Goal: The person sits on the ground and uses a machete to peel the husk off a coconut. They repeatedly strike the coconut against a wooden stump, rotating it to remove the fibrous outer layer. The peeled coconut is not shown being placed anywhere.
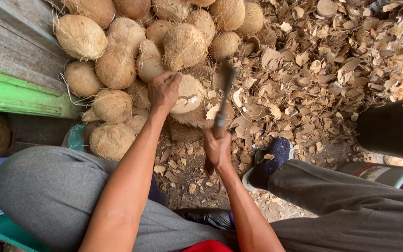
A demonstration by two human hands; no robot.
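Observation:
My left hand (163,90) grips a partly husked coconut (188,94), pale and round, pressed onto a brown block below it. My right hand (217,147) is closed on the handle of a chopping knife (225,88); its dark blade, blurred, points up just right of the coconut. Behind my left hand lies a pile of fibrous brown coconuts (117,65). Grey trousers cover both of my knees at the bottom of the view.
Dry husk and shell chips (332,60) carpet the ground to the right. A black bucket (390,128) and a second container (388,173) stand at the right edge. A green and grey wooden ledge (15,91) runs along the left. My dark shoe (269,163) rests among the chips.

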